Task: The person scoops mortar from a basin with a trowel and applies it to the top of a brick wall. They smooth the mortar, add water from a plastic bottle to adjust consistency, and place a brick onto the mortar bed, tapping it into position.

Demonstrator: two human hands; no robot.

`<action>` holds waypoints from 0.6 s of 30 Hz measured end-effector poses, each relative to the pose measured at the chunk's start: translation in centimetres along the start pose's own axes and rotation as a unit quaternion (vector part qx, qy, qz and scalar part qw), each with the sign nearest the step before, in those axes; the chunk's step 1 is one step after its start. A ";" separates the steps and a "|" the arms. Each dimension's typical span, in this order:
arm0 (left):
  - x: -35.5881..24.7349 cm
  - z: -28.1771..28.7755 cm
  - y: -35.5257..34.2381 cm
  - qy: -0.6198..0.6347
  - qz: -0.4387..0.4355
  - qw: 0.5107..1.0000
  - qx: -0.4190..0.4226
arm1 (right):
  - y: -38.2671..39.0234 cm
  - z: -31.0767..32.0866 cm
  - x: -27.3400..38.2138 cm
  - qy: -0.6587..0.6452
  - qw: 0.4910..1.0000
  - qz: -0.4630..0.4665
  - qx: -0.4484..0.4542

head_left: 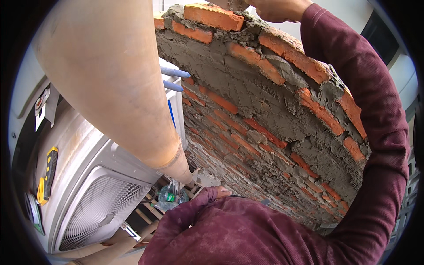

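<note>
My right hand (281, 9) reaches over the top of a brick wall (260, 97) at the upper edge of the view. Its fingers are closed on a grey, mortar-smeared thing (231, 4), mostly cut off by the frame, so its kind is unclear. Just below it, an orange brick (213, 17) lies on the top course with wet grey mortar (252, 29) around it. Low in front of my body, my left hand (218, 192) shows only in part beyond its maroon sleeve, near the wall's lower face. Its fingers are mostly hidden.
A thick beige pipe (106, 75) slants down at left, close to the wall. Beside it stands a white outdoor fan unit (106, 207), with a yellow-and-black utility knife (47, 176) on top. Two blue rod ends (175, 78) jut toward the wall. A clear plastic bottle (168, 196) sits low behind the pipe.
</note>
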State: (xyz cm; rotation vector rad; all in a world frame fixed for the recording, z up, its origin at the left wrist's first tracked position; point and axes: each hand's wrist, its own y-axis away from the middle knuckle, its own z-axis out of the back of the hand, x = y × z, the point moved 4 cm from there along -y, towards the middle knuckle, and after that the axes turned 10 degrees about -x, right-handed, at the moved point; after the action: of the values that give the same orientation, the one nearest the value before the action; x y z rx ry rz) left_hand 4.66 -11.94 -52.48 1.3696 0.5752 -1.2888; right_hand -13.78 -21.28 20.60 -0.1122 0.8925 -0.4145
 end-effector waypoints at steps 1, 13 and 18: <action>0.5 0.5 -0.2 0.008 -0.012 1.000 0.000 | -0.6 0.1 -0.6 -0.033 0.999 -0.005 0.023; 5.6 -0.1 -2.2 -0.038 -0.006 0.998 0.050 | -7.5 -1.3 0.0 -0.081 0.990 0.083 -0.079; 1.5 -0.3 -2.6 0.007 -0.032 0.999 0.039 | -5.8 -0.4 -1.7 -0.112 0.994 -0.006 0.011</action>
State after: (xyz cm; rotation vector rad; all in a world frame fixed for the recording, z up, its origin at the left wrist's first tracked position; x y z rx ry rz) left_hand 2.90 -11.44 -54.83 1.4353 0.5867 -1.3674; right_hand -16.79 -25.87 23.09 -0.1414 0.6675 -0.4136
